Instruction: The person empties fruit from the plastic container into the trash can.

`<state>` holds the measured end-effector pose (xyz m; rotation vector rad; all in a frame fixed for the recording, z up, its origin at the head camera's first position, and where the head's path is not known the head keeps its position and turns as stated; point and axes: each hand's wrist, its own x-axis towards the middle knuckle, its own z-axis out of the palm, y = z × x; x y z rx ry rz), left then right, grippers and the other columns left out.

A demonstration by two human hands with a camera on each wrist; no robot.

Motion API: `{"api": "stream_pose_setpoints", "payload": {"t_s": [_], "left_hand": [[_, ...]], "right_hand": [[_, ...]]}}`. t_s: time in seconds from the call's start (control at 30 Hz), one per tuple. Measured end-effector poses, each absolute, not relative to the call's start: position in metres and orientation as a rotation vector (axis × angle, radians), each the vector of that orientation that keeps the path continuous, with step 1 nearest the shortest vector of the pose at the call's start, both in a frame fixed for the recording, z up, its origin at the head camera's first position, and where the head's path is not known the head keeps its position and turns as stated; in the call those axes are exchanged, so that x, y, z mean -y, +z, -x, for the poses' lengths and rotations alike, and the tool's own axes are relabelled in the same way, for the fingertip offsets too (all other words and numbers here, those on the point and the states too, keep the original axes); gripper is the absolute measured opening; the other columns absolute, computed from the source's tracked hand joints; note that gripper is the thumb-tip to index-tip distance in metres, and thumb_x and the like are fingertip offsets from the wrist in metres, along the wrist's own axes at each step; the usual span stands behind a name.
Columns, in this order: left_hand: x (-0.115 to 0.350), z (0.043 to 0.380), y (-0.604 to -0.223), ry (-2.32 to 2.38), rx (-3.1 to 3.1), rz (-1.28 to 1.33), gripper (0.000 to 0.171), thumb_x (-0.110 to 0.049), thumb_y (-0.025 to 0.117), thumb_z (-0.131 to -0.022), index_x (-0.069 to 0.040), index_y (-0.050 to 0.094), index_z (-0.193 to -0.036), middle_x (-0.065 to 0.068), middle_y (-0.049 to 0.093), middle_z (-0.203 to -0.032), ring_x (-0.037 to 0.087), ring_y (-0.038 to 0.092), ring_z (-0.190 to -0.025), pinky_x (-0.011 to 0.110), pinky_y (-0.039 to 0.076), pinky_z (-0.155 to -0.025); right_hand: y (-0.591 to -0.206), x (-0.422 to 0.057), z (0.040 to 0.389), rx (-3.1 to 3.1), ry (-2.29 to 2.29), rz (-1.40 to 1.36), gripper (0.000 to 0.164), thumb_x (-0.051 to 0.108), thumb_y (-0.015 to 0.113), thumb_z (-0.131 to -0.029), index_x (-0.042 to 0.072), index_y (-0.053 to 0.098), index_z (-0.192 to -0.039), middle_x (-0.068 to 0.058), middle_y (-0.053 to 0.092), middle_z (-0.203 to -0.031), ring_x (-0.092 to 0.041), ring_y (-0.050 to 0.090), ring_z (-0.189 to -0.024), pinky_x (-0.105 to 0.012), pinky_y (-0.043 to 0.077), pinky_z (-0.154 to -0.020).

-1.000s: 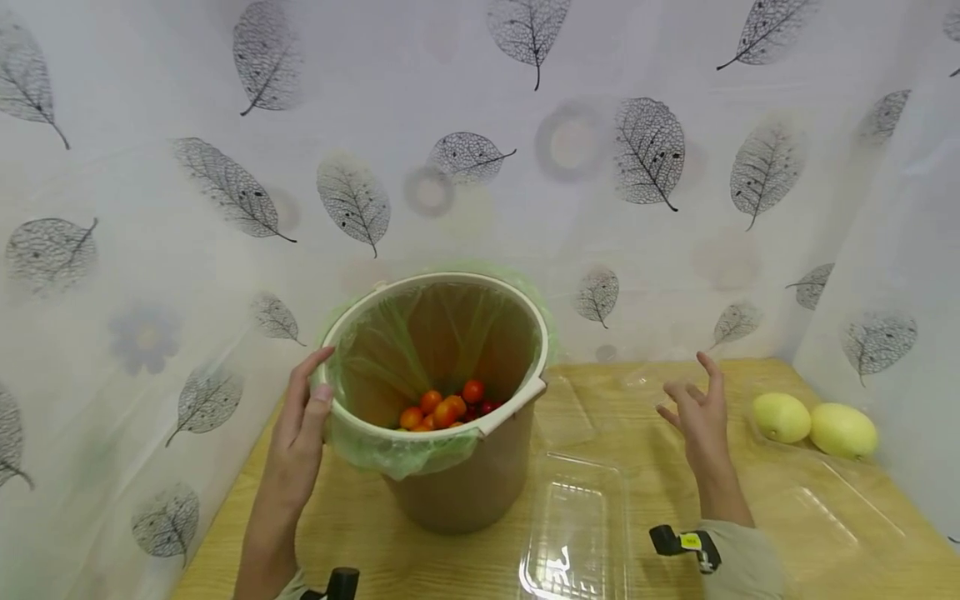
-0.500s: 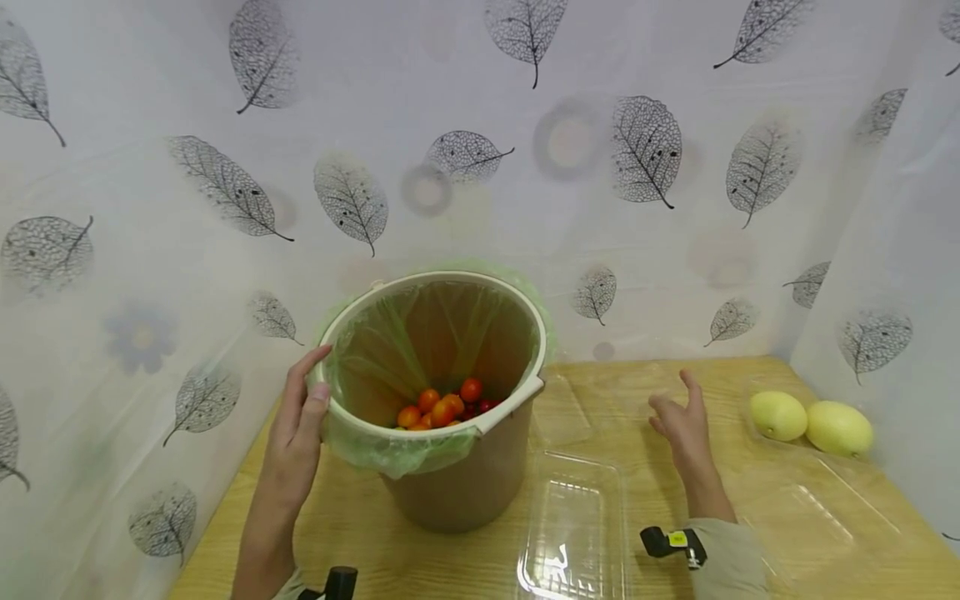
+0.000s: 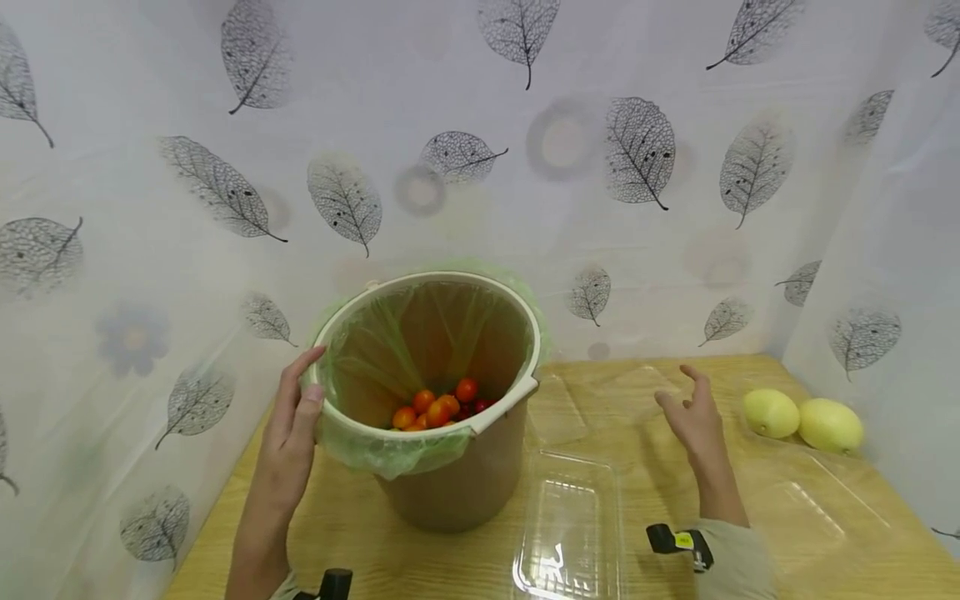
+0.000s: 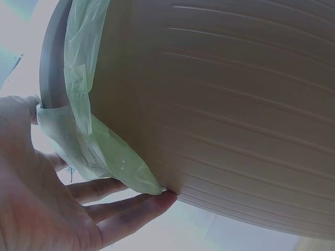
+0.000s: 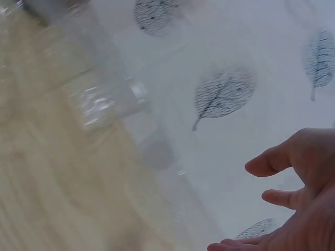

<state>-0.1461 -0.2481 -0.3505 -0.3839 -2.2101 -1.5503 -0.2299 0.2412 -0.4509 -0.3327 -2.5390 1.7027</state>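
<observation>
A brown bin [image 3: 457, 492] with a white rim stands on the wooden table, lined with a thin green bag [image 3: 390, 454]. Small red and orange tomatoes [image 3: 437, 412] lie at its bottom. My left hand [image 3: 281, 454] grips the rim at the left, thumb on top. In the left wrist view its fingers [image 4: 138, 212] reach under the bag's folded edge against the bin wall [image 4: 235, 104]. My right hand [image 3: 697, 421] is over the right part of the table, holding nothing, thumb and fingers apart. Clear plastic [image 3: 645, 379] lies just beyond it.
A clear plastic tray [image 3: 570, 525] lies right of the bin, with more clear containers [image 3: 810, 508] at the right. Two pale yellow melons [image 3: 831, 425] sit at the back right. A leaf-patterned curtain [image 3: 480, 217] encloses the table behind and at both sides.
My right hand moves left and then slightly back right, its fingers changing pose. My left hand stays on the bin's rim. The whole head view shifts a little.
</observation>
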Motion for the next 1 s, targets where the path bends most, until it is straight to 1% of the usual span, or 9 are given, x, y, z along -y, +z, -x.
{"api": "stream_pose_setpoints", "payload": {"t_s": [0.23,0.33,0.43,0.5,0.63,0.73,0.8,0.9,1.0], "left_hand": [[0.248,0.145,-0.352,-1.558,2.210,0.378,0.047,-0.017,0.032,-0.113,-0.015,0.034,-0.159,0.004,0.023,-0.166,0.022,0.020,-0.150,0.022,0.027,-0.109],[0.248,0.145,-0.352,-1.557,2.206,0.377,0.047,-0.017,0.032,-0.113,-0.015,0.034,-0.159,0.004,0.023,-0.166,0.022,0.020,-0.150,0.022,0.026,-0.109],[0.247,0.146,-0.353,-1.558,2.201,0.382,0.047,-0.016,0.032,-0.113,-0.014,0.034,-0.159,0.005,0.024,-0.166,0.021,0.022,-0.150,0.021,0.027,-0.108],[0.247,0.146,-0.353,-1.554,2.198,0.382,0.047,-0.016,0.032,-0.113,-0.013,0.034,-0.159,0.005,0.025,-0.165,0.020,0.025,-0.147,0.020,0.028,-0.107],[0.248,0.146,-0.352,-1.537,2.206,0.375,0.047,-0.016,0.032,-0.113,-0.013,0.034,-0.159,0.006,0.024,-0.166,0.021,0.023,-0.148,0.022,0.026,-0.108],[0.249,0.145,-0.351,-1.530,2.218,0.373,0.047,-0.017,0.032,-0.113,-0.015,0.034,-0.159,0.005,0.023,-0.166,0.022,0.019,-0.150,0.023,0.025,-0.109],[0.250,0.144,-0.351,-1.531,2.218,0.367,0.047,-0.017,0.033,-0.113,-0.016,0.035,-0.159,0.004,0.024,-0.166,0.020,0.021,-0.149,0.022,0.025,-0.109],[0.251,0.143,-0.351,-1.530,2.216,0.358,0.047,-0.017,0.032,-0.113,-0.016,0.035,-0.159,0.004,0.023,-0.166,0.017,0.020,-0.149,0.023,0.023,-0.110],[0.253,0.141,-0.351,-1.537,2.210,0.355,0.047,-0.016,0.032,-0.113,-0.016,0.035,-0.159,0.003,0.023,-0.166,0.016,0.020,-0.148,0.024,0.023,-0.110]], "right_hand": [[-0.411,-0.254,0.214,2.331,1.674,0.395,0.067,0.026,0.054,-0.105,0.015,0.024,-0.164,-0.029,0.023,-0.161,-0.049,0.028,-0.145,-0.065,0.034,-0.108],[-0.401,-0.269,0.205,2.297,1.610,0.439,0.063,0.028,0.054,-0.105,0.021,0.030,-0.163,-0.022,0.033,-0.155,-0.041,0.036,-0.141,-0.044,0.044,-0.099],[-0.399,-0.290,0.196,2.282,1.518,0.465,0.058,0.030,0.055,-0.104,0.027,0.036,-0.159,-0.008,0.046,-0.140,-0.030,0.045,-0.131,-0.021,0.044,-0.084],[-0.402,-0.306,0.190,2.275,1.470,0.477,0.054,0.029,0.055,-0.104,0.027,0.042,-0.156,0.006,0.052,-0.126,-0.016,0.053,-0.118,-0.015,0.043,-0.075],[-0.413,-0.340,0.181,2.244,1.463,0.626,0.048,0.027,0.058,-0.102,0.031,0.051,-0.150,0.024,0.051,-0.103,0.006,0.051,-0.088,-0.012,0.044,-0.065],[-0.421,-0.365,0.174,2.259,1.443,0.834,0.056,0.030,0.057,-0.101,0.031,0.044,-0.155,0.014,0.056,-0.108,0.007,0.047,-0.080,-0.018,0.042,-0.064],[-0.428,-0.379,0.169,2.304,1.415,0.933,0.064,0.032,0.054,-0.101,0.025,0.035,-0.161,-0.001,0.057,-0.116,0.006,0.047,-0.075,-0.020,0.042,-0.062],[-0.439,-0.395,0.165,2.385,1.393,0.996,0.070,0.030,0.050,-0.100,0.011,0.026,-0.163,-0.007,0.062,-0.104,0.003,0.050,-0.066,-0.022,0.045,-0.059],[-0.447,-0.403,0.163,2.438,1.401,1.022,0.071,0.027,0.048,-0.100,0.002,0.023,-0.162,0.001,0.062,-0.085,0.001,0.052,-0.060,-0.023,0.046,-0.055]]}}
